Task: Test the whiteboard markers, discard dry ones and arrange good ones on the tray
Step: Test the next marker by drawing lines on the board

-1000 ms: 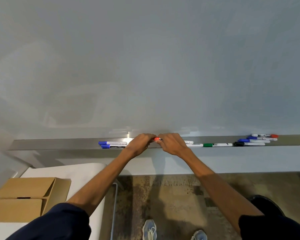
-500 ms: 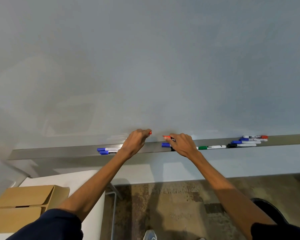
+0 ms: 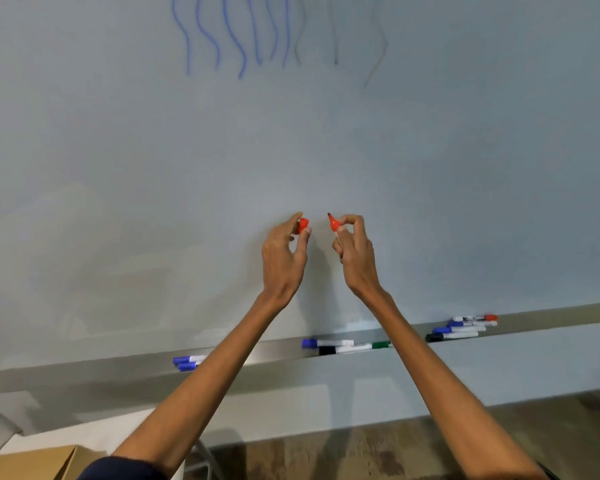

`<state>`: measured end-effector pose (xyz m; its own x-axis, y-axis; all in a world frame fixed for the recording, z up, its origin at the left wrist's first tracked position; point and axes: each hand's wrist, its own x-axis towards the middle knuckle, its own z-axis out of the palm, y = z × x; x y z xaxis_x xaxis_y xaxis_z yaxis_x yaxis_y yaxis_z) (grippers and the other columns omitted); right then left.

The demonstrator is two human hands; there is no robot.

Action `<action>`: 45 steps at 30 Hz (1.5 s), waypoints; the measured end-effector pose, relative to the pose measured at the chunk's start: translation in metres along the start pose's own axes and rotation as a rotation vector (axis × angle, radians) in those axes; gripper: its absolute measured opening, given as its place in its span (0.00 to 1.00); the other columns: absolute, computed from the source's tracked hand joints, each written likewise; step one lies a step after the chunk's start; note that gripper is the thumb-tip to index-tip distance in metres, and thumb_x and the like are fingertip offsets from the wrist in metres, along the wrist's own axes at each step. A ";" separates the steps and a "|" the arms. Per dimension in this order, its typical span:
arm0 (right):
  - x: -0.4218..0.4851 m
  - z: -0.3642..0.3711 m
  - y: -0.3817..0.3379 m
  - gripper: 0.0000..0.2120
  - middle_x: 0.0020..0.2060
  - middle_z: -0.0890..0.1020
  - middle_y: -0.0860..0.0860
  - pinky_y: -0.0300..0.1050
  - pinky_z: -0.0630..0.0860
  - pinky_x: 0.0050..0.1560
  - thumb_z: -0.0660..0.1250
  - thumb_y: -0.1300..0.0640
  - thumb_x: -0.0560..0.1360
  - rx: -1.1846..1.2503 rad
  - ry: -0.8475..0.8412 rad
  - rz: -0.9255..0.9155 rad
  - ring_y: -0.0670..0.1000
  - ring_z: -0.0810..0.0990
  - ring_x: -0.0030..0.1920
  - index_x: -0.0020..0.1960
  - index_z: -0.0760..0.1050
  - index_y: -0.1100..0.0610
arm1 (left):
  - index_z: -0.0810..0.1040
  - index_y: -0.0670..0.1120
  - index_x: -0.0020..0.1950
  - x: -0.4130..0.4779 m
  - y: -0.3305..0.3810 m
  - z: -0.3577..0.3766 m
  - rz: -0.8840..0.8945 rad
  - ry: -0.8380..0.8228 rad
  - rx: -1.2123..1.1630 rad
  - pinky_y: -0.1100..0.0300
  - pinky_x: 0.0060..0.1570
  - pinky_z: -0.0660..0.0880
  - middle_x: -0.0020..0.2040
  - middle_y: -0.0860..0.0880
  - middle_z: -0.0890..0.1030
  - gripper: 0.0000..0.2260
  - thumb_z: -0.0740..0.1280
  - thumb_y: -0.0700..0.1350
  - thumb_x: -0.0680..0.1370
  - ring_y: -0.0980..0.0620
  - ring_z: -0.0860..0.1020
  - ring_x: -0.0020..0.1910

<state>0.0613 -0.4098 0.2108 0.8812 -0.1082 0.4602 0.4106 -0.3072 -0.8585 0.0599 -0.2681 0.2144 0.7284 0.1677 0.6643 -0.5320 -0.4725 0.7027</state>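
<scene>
An uncapped red marker (image 3: 334,226) is gripped in the right hand (image 3: 354,252), its tip pointed up and leftward, close to the whiteboard (image 3: 430,150). The red cap (image 3: 303,225) is pinched between thumb and fingers of the left hand (image 3: 282,258). Both hands are raised in front of the board, near each other but apart.

Along the foot of the board runs a metal tray (image 3: 84,370), and markers are laid lengthwise in it in three groups. At the left, two blue-capped markers (image 3: 187,362) are seen, partly hidden by the left forearm. In the middle, a blue-capped marker (image 3: 326,342) lies behind a black-capped marker (image 3: 343,349), with a green-capped marker (image 3: 381,345) just beside them. At the right, a cluster of markers (image 3: 463,328) is packed side by side: red-capped at the back, blue-capped next, black-capped nearest.

Blue wavy lines (image 3: 236,36) and fainter grey lines (image 3: 374,64) are drawn at the top of the board. A cardboard box (image 3: 25,465) is seen at the lower left; its contents cannot be made out.
</scene>
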 end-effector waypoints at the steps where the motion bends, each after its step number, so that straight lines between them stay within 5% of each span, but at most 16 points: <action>1: 0.006 -0.006 -0.012 0.11 0.31 0.72 0.47 0.41 0.68 0.34 0.54 0.47 0.80 0.053 0.004 -0.019 0.43 0.69 0.30 0.59 0.67 0.50 | 0.77 0.45 0.65 0.007 0.012 0.004 0.045 0.023 0.008 0.63 0.52 0.74 0.55 0.50 0.81 0.13 0.65 0.46 0.81 0.54 0.78 0.50; 6: 0.042 -0.036 -0.071 0.10 0.37 0.78 0.48 0.39 0.70 0.35 0.56 0.53 0.85 0.123 -0.018 -0.239 0.45 0.74 0.33 0.62 0.67 0.41 | 0.73 0.44 0.62 0.047 0.063 0.019 0.139 0.117 -0.059 0.68 0.48 0.71 0.54 0.52 0.74 0.10 0.56 0.43 0.84 0.58 0.75 0.50; 12: 0.089 -0.070 -0.118 0.14 0.39 0.80 0.55 0.40 0.68 0.26 0.53 0.63 0.83 0.417 -0.018 -0.200 0.53 0.71 0.24 0.50 0.78 0.60 | 0.67 0.44 0.57 0.098 0.118 0.031 0.220 0.230 -0.078 0.67 0.47 0.68 0.51 0.49 0.70 0.04 0.54 0.40 0.84 0.56 0.70 0.47; 20: 0.129 -0.120 -0.168 0.08 0.38 0.85 0.56 0.41 0.68 0.27 0.66 0.59 0.77 0.518 -0.031 -0.322 0.54 0.73 0.26 0.55 0.71 0.58 | 0.71 0.47 0.54 0.153 0.170 0.050 0.373 0.301 0.025 0.55 0.45 0.73 0.47 0.54 0.74 0.08 0.57 0.49 0.84 0.52 0.73 0.43; 23: 0.144 -0.135 -0.180 0.12 0.37 0.83 0.59 0.38 0.69 0.25 0.67 0.52 0.79 0.494 0.039 -0.374 0.51 0.75 0.26 0.52 0.71 0.61 | 0.74 0.45 0.61 0.172 0.188 0.059 0.455 0.354 0.086 0.60 0.53 0.72 0.55 0.51 0.77 0.12 0.57 0.50 0.84 0.52 0.75 0.51; 26: 0.164 -0.149 -0.198 0.22 0.42 0.81 0.61 0.39 0.67 0.24 0.58 0.42 0.80 0.537 0.165 -0.409 0.48 0.78 0.29 0.51 0.74 0.62 | 0.72 0.43 0.68 0.197 0.207 0.066 0.541 0.374 0.168 0.60 0.68 0.66 0.67 0.47 0.75 0.17 0.57 0.50 0.84 0.51 0.71 0.67; 29: 0.191 -0.163 -0.213 0.13 0.38 0.79 0.52 0.42 0.67 0.26 0.56 0.49 0.83 0.484 0.280 -0.521 0.51 0.77 0.33 0.57 0.72 0.57 | 0.68 0.40 0.73 0.224 0.221 0.072 0.634 0.355 0.291 0.58 0.76 0.53 0.74 0.44 0.68 0.20 0.57 0.49 0.84 0.49 0.62 0.76; 33: 0.222 -0.174 -0.224 0.08 0.34 0.77 0.60 0.53 0.74 0.32 0.60 0.54 0.80 0.294 0.329 -0.577 0.56 0.75 0.32 0.58 0.65 0.51 | 0.65 0.37 0.75 0.249 0.228 0.083 0.686 0.364 0.509 0.52 0.77 0.50 0.75 0.42 0.67 0.24 0.55 0.51 0.84 0.46 0.60 0.76; 35: 0.231 -0.175 -0.224 0.06 0.36 0.80 0.53 0.57 0.77 0.35 0.61 0.55 0.80 0.230 0.319 -0.604 0.55 0.78 0.34 0.54 0.66 0.54 | 0.66 0.37 0.74 0.256 0.229 0.087 0.690 0.412 0.614 0.47 0.76 0.53 0.74 0.42 0.68 0.24 0.56 0.51 0.84 0.44 0.62 0.76; 37: 0.236 -0.176 -0.221 0.04 0.38 0.79 0.49 0.57 0.78 0.36 0.62 0.58 0.80 0.199 0.314 -0.634 0.52 0.80 0.36 0.52 0.67 0.56 | 0.67 0.38 0.74 0.259 0.226 0.090 0.695 0.438 0.698 0.44 0.76 0.53 0.74 0.42 0.69 0.24 0.57 0.51 0.83 0.43 0.62 0.76; 45: 0.220 -0.178 -0.178 0.04 0.37 0.79 0.58 0.47 0.74 0.32 0.62 0.60 0.79 0.247 0.321 -0.608 0.52 0.77 0.33 0.47 0.67 0.57 | 0.64 0.39 0.75 0.260 0.221 0.095 0.684 0.514 0.803 0.47 0.76 0.40 0.75 0.43 0.66 0.25 0.57 0.53 0.83 0.43 0.60 0.76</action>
<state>0.1407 -0.5472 0.5048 0.3838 -0.2699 0.8831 0.8798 -0.1834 -0.4385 0.1722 -0.4114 0.5181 0.0383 -0.0901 0.9952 -0.1859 -0.9792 -0.0815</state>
